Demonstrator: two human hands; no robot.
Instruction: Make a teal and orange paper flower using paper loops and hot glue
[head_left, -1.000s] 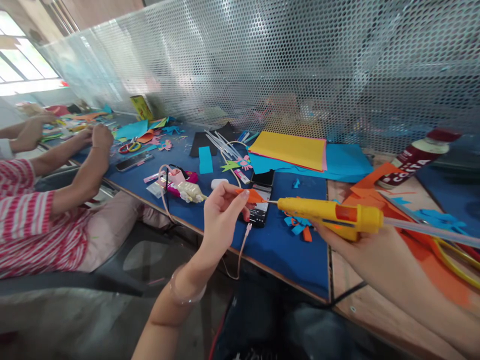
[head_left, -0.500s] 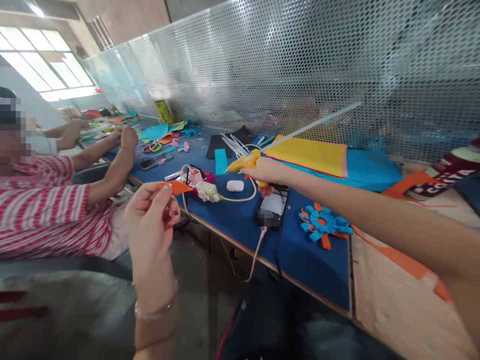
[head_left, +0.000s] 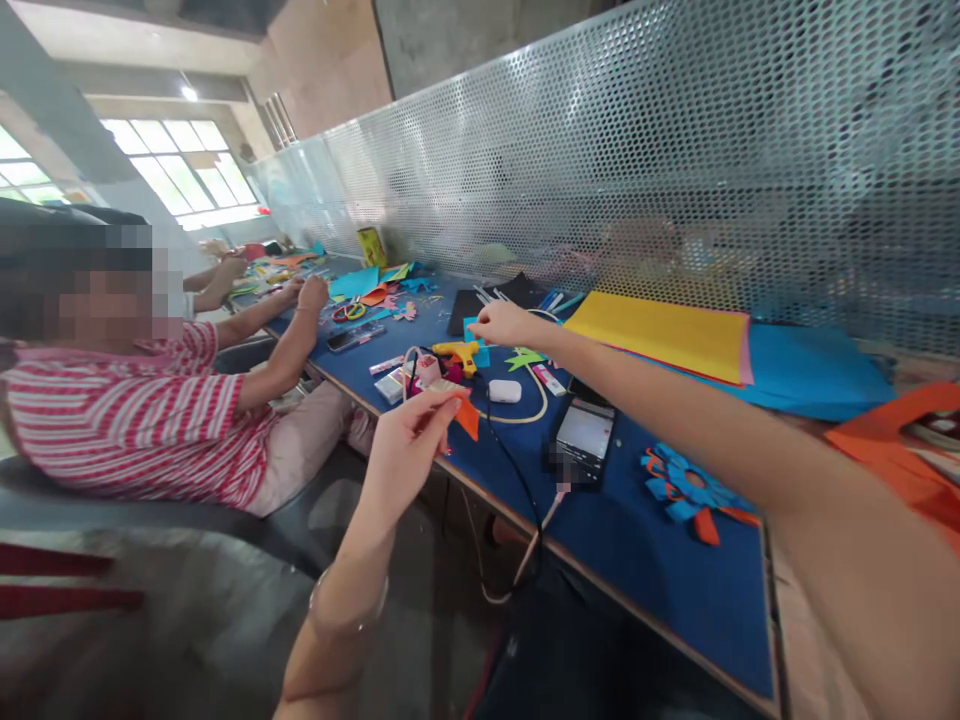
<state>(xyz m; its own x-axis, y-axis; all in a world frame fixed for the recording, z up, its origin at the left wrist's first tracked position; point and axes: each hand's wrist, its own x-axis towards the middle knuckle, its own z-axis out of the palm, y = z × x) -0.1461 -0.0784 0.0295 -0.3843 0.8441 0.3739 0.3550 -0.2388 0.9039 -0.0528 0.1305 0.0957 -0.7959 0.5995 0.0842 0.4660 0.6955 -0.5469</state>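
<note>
My left hand (head_left: 412, 440) pinches an orange paper piece (head_left: 468, 417) between thumb and fingers, in front of the table's edge. Farther back, my right hand (head_left: 504, 325) is over a small blue paper strip (head_left: 478, 354), its fingers drawn together near the strip's upper left; what they hold, if anything, is hidden. A yellow glue gun (head_left: 459, 355) lies on the table just below and left of that hand. At the right, a blue and orange paper flower (head_left: 690, 485) rests on the blue tabletop (head_left: 637, 570).
A phone (head_left: 585, 435) with a cable and a white case (head_left: 505, 390) lie mid-table. Yellow sheets (head_left: 664, 335) and blue sheets (head_left: 814, 375) are stacked by the perforated metal screen (head_left: 600, 150). A person in a striped shirt (head_left: 142, 410) sits at the left, arms over the table.
My right hand has let go of the glue gun, which now lies on the table, and is over the blue strip. The view has shifted left; my left hand still holds the orange piece.
</note>
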